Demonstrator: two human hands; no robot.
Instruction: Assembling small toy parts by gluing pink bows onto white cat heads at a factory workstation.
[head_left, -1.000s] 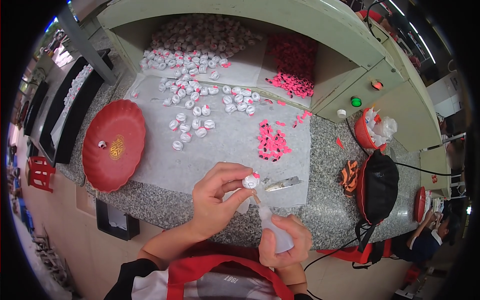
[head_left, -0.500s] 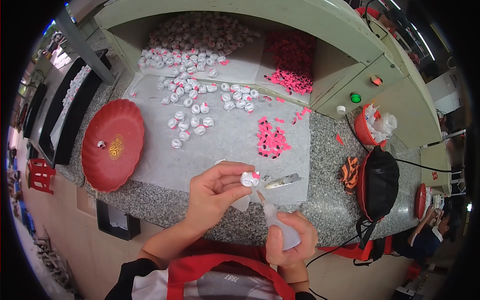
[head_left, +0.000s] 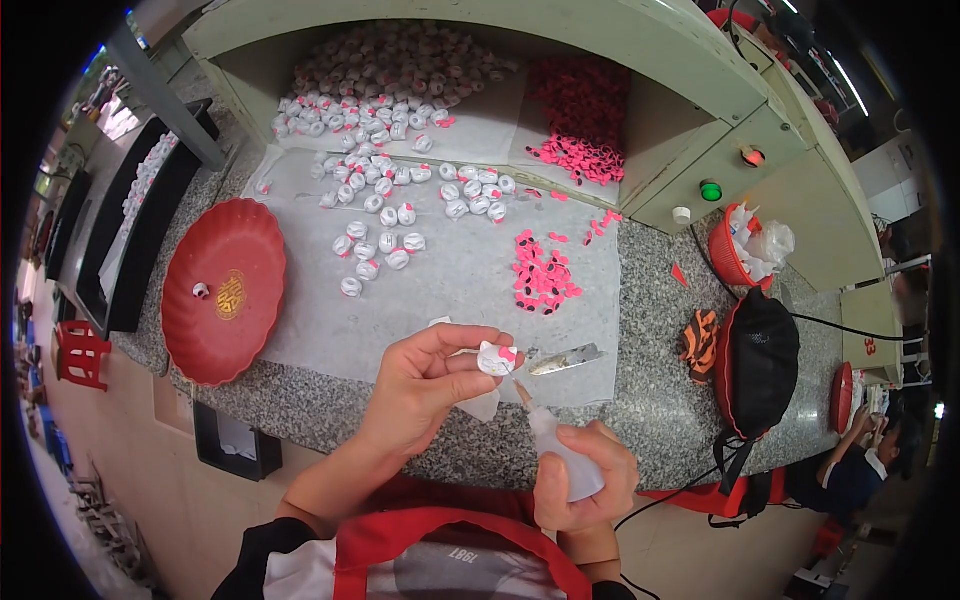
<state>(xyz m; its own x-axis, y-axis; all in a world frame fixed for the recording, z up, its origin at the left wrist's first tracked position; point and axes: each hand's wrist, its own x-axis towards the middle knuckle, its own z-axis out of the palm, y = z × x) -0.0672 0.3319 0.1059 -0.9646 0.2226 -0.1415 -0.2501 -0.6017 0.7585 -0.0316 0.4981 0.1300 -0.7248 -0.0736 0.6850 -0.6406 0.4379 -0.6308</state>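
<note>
Between the thumb and fingers of my left hand (head_left: 418, 385) is a small white cat-shaped figure head (head_left: 495, 359) with a pink bow. My right hand (head_left: 590, 480) grips a translucent squeeze bottle (head_left: 556, 446) whose thin nozzle points up at the lower right side of the figure head. Whether the tip touches it I cannot tell. Just right of the head, a metal blade-like tool (head_left: 566, 359) lies on the white paper sheet (head_left: 460, 285). Pink bow pieces (head_left: 543, 273) are spread farther out, and several loose white figure heads (head_left: 388, 242) sit to their left.
A red scalloped tray (head_left: 225, 345) with one small piece stands at left. At the back, a pale green cabinet (head_left: 480, 22) shelters heaps of white heads and pink pieces. On the right are a red basket (head_left: 728, 258), an orange-black scrunchie (head_left: 700, 343) and a black pouch (head_left: 765, 355).
The figure head has turned slightly in my left fingers and shifted a little to the left. My right hand and the bottle have barely moved.
</note>
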